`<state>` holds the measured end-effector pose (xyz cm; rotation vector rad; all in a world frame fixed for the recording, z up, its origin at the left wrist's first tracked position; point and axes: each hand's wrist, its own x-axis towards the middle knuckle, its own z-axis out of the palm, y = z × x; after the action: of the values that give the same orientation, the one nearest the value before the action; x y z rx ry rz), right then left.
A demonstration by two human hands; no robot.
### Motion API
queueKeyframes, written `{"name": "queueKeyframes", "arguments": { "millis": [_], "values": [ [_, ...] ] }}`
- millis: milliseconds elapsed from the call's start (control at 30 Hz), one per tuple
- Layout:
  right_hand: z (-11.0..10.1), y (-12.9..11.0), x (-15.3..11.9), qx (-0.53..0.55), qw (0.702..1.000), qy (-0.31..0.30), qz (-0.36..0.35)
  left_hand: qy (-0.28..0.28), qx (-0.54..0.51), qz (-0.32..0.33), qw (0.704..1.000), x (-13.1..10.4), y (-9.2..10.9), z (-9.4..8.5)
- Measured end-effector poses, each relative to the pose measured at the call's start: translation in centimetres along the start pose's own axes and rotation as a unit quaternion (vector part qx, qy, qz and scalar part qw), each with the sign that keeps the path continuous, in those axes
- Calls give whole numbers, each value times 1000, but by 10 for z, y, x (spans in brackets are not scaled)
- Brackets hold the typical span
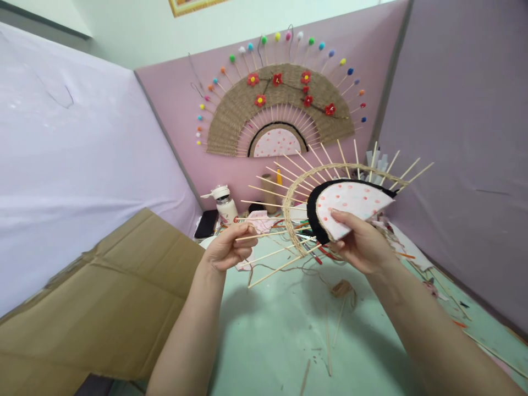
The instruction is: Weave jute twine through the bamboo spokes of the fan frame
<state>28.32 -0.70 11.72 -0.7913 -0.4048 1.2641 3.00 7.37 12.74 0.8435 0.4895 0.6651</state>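
My right hand (363,242) grips a half-round fan frame by its pink-dotted white centre (350,203), thumb on the front and fingers behind. A black band (315,212) edges that centre, and thin wooden sticks (274,191) radiate from it. A woven ring of twine (291,201) crosses the sticks partway along. My left hand (231,246) is closed in a pinch by the stick tips at the left, on a thin brown twine (280,267) that trails below towards a small twine bundle (343,288) on the table.
A finished fan with felt flowers and pom-poms (226,121) hangs on the pink back panel. Behind the hands stand a white bottle (226,206) and a cardboard tube (269,192). A phone (206,224) lies beside the bottle. Cardboard (107,297) leans at left; loose sticks (328,341) lie in front.
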Motion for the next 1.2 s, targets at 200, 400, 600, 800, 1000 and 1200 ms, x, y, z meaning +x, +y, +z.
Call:
{"name": "queueKeyframes", "arguments": {
  "millis": [200, 400, 600, 800, 1000, 1200],
  "values": [
    [0, -4, -1, -14, 1000, 16, -1, 37, 71, 70, 994, -7, 10, -8],
    [-2, -7, -2, -60, 998, 7, -11, 137, 221, 185, 948, -13, 13, -1],
    [-9, -9, 1, -73, 997, -34, 12, 150, 240, 196, 939, -10, 12, -5],
    [0, -1, -5, -50, 995, -48, 66, 111, 164, 137, 971, 7, -2, -4],
    [12, 15, -16, -48, 989, -77, 113, 128, 88, 131, 979, 31, -42, 22],
    [12, 18, -14, -11, 993, -70, 92, 134, 64, 117, 982, 36, -56, 30]
  ]
}}
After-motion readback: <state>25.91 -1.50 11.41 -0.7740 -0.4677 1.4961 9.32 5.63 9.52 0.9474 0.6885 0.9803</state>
